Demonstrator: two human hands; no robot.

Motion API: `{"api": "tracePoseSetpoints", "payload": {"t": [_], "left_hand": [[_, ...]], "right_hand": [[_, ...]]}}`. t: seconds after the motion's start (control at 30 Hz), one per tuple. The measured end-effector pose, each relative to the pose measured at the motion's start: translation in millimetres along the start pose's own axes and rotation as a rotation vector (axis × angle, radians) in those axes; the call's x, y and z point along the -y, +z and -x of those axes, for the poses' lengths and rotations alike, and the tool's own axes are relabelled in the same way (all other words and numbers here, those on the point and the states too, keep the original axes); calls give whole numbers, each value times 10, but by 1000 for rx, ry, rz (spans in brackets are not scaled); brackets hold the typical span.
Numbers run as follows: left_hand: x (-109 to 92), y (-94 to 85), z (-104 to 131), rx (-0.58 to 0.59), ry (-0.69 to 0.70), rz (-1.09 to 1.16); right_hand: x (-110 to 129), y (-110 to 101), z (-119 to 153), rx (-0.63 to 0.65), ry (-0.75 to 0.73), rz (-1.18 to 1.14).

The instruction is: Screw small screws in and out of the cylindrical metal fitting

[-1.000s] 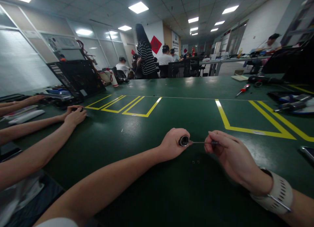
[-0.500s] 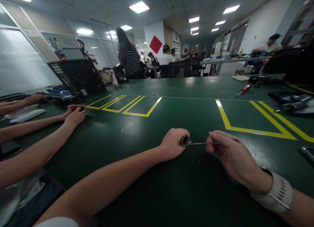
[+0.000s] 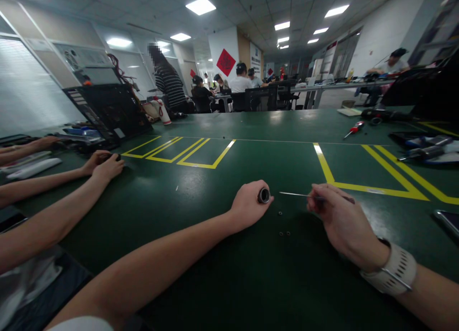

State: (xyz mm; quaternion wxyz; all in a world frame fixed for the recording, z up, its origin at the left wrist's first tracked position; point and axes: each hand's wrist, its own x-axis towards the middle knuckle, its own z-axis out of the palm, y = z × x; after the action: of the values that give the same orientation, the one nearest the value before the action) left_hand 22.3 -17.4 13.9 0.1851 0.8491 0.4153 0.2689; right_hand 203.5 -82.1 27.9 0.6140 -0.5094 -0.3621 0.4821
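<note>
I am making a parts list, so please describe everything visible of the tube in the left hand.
The tube is dark and round, with a shiny, metal-looking rim around its open end. The left hand wraps around it, hiding most of its length. That end faces the camera; its inside is too dark to read. The thin rod in the right hand points toward it without touching. Whether it touches the green table cannot be seen.

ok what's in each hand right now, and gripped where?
Left hand: a dark tube, fist around its body, open end exposed. Right hand: a thin metal tool, fingers on its rear part, tip free.
</note>
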Motion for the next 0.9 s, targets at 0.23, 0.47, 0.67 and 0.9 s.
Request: {"api": "tracePoseSetpoints", "payload": {"t": [0.23, 0.47, 0.67, 0.9], "left_hand": [[-50, -78, 61, 98, 168, 14], [-84, -193, 66, 426, 427, -71], [-78, -144, 82, 433, 527, -85], [-80, -114, 106, 374, 526, -53]], "right_hand": [[-130, 24, -54, 8, 14, 90], [-134, 39, -1, 159, -67, 266], [-92, 141, 97, 327, -163, 508], [-98, 161, 146, 415, -140, 530]]}}
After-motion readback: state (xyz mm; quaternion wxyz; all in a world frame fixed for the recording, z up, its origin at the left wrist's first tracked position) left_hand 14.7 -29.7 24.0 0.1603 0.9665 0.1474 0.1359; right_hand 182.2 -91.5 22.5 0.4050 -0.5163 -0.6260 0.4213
